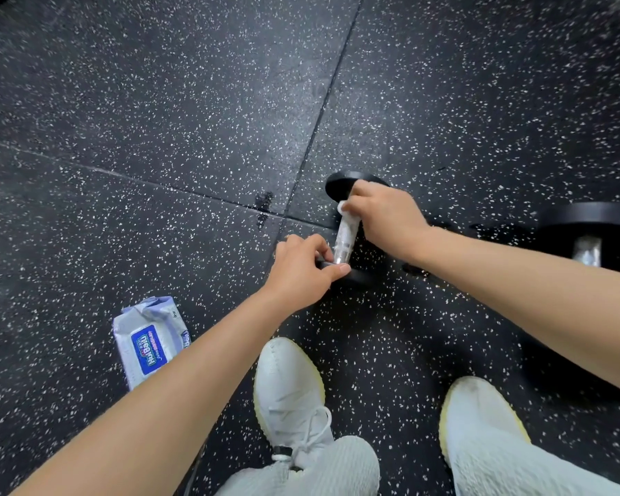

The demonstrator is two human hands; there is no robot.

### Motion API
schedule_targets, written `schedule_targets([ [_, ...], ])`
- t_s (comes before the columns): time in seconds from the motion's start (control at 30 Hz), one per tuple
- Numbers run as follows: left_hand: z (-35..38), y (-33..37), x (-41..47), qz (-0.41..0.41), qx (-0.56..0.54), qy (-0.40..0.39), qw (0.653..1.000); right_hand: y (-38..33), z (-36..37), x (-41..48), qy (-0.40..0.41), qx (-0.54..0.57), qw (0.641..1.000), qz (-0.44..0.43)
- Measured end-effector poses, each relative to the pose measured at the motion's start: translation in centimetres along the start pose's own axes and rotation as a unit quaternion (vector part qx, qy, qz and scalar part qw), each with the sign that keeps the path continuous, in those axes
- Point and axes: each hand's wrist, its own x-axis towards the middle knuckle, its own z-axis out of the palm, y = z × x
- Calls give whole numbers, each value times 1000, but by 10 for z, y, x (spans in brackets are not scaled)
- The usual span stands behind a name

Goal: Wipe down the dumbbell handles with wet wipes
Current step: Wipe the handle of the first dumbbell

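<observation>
Shoes [290, 384] on floor [158, 102]; left hand [301, 277] grips dumbbell [337, 189] by near end; right hand [383, 216] clamps wipe [342, 206] round handle [343, 241]; wipes pack [147, 345] leftward.

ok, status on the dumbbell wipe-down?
Left hand grips dumbbell at near end. Right hand holds wet wipe on handle, far end. Second dumbbell lies at right. Nothing in the way.

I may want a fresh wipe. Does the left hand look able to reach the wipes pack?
Probably yes: the wipes pack lies on the floor beside the left forearm, nothing between. The left hand must first release the dumbbell.
</observation>
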Motion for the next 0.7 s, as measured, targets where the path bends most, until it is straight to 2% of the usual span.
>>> schedule_targets([
  [0.07,-1,-1,2,-4,-3,-9,1000,-10,1,-8,13,-3,1000,4],
  [0.17,-1,-6,4,-5,-6,-6,1000,-23,0,-34,-8,19,995,-99],
  [0.23,-2,-6,4,-3,-10,-5,1000,-19,-2,-35,-26,2,991,-132],
  [0.37,-4,-6,5,1,-10,-11,1000,-6,1,-6,-16,-56,998,-28],
  [0.43,-7,-9,6,-2,-13,-16,1000,-14,4,-1,-4,-76,997,-2],
  [0.5,-8,-14,9,-6,-28,-21,999,-24,6,-10,8,-74,997,-33],
  [0.63,-7,-22,14,-14,-52,-25,998,-24,3,-30,-17,-72,981,-181],
  [0.7,-6,-23,15,-12,-52,-21,998,-15,0,-18,-14,-96,983,-156],
])
